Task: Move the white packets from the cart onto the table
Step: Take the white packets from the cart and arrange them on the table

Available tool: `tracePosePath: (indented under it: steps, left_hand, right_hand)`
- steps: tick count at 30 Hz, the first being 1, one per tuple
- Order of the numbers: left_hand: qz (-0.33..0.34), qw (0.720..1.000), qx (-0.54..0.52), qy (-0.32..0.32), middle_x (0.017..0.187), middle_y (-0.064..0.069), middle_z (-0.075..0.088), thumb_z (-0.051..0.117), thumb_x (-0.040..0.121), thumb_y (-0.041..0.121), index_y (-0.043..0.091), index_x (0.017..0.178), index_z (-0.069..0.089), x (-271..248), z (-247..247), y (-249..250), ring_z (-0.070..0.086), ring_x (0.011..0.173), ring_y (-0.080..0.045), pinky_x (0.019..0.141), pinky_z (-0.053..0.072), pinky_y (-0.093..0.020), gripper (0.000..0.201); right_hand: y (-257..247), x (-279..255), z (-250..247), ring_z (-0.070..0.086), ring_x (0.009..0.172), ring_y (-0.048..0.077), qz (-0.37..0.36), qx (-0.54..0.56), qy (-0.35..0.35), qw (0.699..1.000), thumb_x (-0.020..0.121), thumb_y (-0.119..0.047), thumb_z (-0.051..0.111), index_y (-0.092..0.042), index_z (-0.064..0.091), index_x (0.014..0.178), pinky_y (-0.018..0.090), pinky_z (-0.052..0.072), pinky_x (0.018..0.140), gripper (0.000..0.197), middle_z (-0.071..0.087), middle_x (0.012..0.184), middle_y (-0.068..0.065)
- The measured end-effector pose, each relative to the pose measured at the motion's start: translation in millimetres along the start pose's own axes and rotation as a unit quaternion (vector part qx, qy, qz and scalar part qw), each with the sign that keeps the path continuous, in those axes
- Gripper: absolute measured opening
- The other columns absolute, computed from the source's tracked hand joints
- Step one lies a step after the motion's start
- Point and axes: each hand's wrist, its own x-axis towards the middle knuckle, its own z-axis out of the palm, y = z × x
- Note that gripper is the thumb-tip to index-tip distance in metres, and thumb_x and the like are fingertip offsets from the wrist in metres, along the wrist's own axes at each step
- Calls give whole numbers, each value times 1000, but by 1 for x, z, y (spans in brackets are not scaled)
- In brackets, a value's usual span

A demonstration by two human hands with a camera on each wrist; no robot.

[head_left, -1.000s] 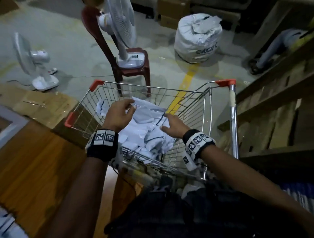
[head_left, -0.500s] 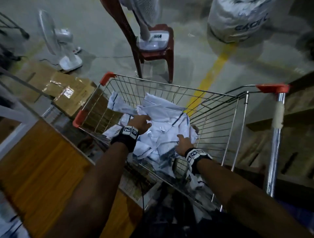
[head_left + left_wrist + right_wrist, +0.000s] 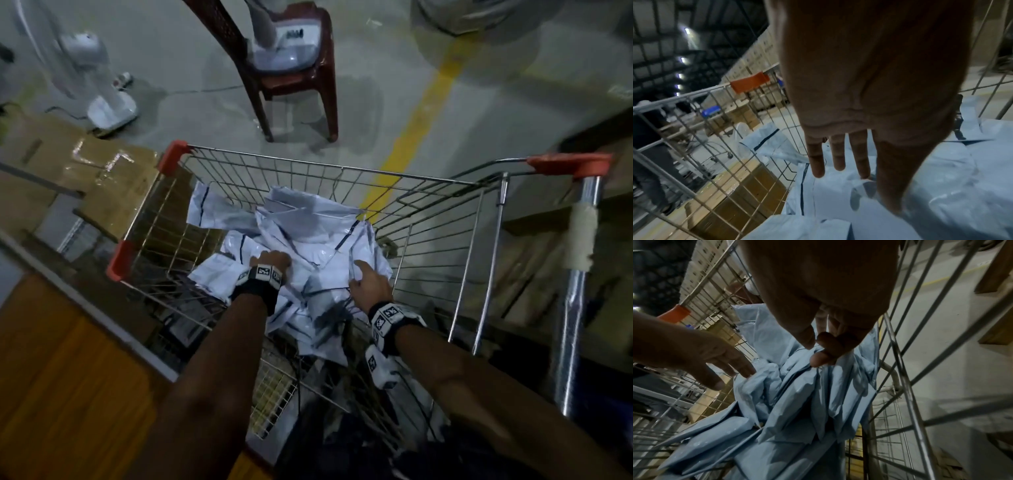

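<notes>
A heap of white packets [image 3: 308, 233] with dark seams fills the wire cart [image 3: 325, 166]. My left hand [image 3: 270, 260] reaches down onto the left side of the heap. Its fingers [image 3: 838, 159] are straight and spread, with the tips touching the plastic [image 3: 941, 186]. My right hand [image 3: 363, 281] is at the right side of the heap, near the cart's side wall. There its thumb and curled fingers [image 3: 816, 347] pinch the upright edge of one packet [image 3: 797, 394]. The wooden table [image 3: 61, 377] lies at the lower left, beside the cart.
A red plastic chair [image 3: 294, 78] carrying a fan base stands just beyond the cart. A white fan [image 3: 109, 106] and taped cardboard boxes [image 3: 102, 178] are on the left. The cart handle [image 3: 579, 274] and wooden racking [image 3: 548, 257] are at right. A yellow line [image 3: 421, 113] crosses the floor.
Both hands have dropped from near the cart's rim down onto the packet heap. The right hand's fingers have curled onto a packet edge. The head view has tilted down and closer.
</notes>
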Motion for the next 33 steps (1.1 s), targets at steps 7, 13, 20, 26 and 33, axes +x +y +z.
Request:
tracePosePath:
  steps: [7,13,20,26,33]
  left_hand:
    - [-5,999,30,19,137,-8,53,53,94,13,25,134,48,6,3,2,42,132,-31,106,32,-50,43]
    - [-12,995,83,54,124,-10,64,50,95,13,14,116,65,7,-2,4,49,126,-28,110,29,-47,26]
    - [24,992,28,121,109,-14,68,57,92,16,9,103,64,-9,-21,-4,63,104,-33,92,44,-40,15]
    - [37,955,-222,191,104,-20,67,60,94,25,9,99,62,-15,-54,-13,63,96,-35,75,45,-36,16]
    - [-92,875,-427,211,114,-25,65,58,97,20,3,112,61,21,-28,-37,59,109,-39,83,43,-37,23]
  right_hand:
    - [5,-3,10,60,112,37,10,-11,7,1000,92,-20,53,-22,55,137,39,49,92,45,67,120,20]
    - [8,-2,13,62,109,37,12,-20,4,1000,91,-17,56,-22,62,129,39,49,91,39,69,115,17]
    - [8,-1,16,65,107,36,24,-3,5,1000,90,-17,59,-22,67,124,40,53,92,35,71,116,12]
    - [38,26,41,72,84,33,42,43,-13,998,82,-27,56,-31,67,116,43,60,78,37,75,102,6]
    - [35,19,41,72,82,34,38,37,1,999,81,-23,53,-31,68,114,40,60,80,37,76,91,7]
